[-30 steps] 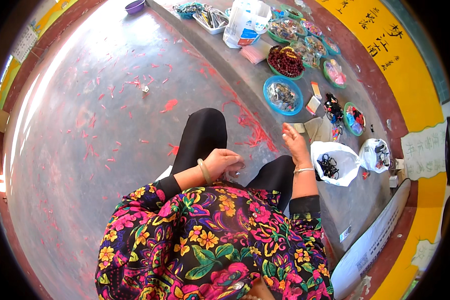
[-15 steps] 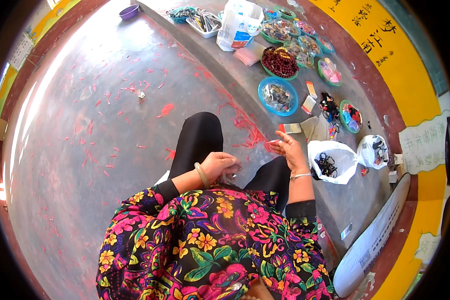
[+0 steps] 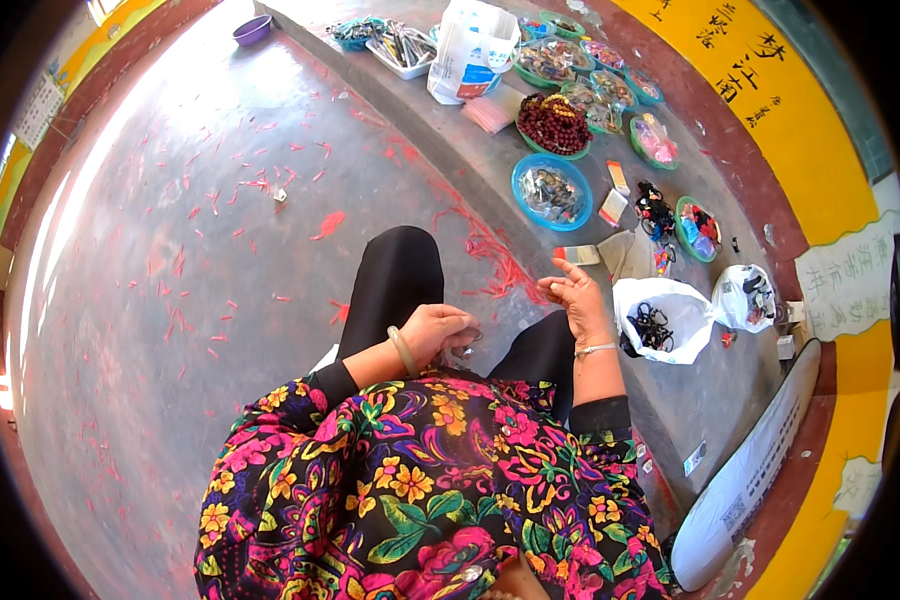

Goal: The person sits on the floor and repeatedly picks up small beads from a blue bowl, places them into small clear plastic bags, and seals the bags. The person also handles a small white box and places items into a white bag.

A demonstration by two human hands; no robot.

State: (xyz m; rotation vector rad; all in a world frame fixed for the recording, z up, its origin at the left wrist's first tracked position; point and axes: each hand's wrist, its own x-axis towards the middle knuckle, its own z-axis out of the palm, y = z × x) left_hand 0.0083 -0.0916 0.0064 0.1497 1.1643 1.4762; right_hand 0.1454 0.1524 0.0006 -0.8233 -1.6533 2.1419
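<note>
My left hand (image 3: pixel 436 333), a pale bangle on its wrist, is held above my lap with its fingers curled together. Something small and shiny shows just below those fingers, too small to name. To the right, my right hand (image 3: pixel 578 303) is raised over my right knee, fingers apart and nothing visible in them. Just beyond it lies a heap of thin red strips (image 3: pixel 505 270) along the foot of the raised step. A white bag (image 3: pixel 692 318) holding black bands stands to the right of that hand.
On the step (image 3: pixel 475 165) are a blue basin (image 3: pixel 520 205) of small packets, a basket of dark red beads (image 3: pixel 553 125), several other filled baskets and a white plastic bag (image 3: pixel 460 60). Red scraps dot the floor. A purple basin (image 3: pixel 253 31) stands far left.
The small red and white piece at my right fingertips is gone from them, and those fingers have opened. My left hand has stayed nearly still.
</note>
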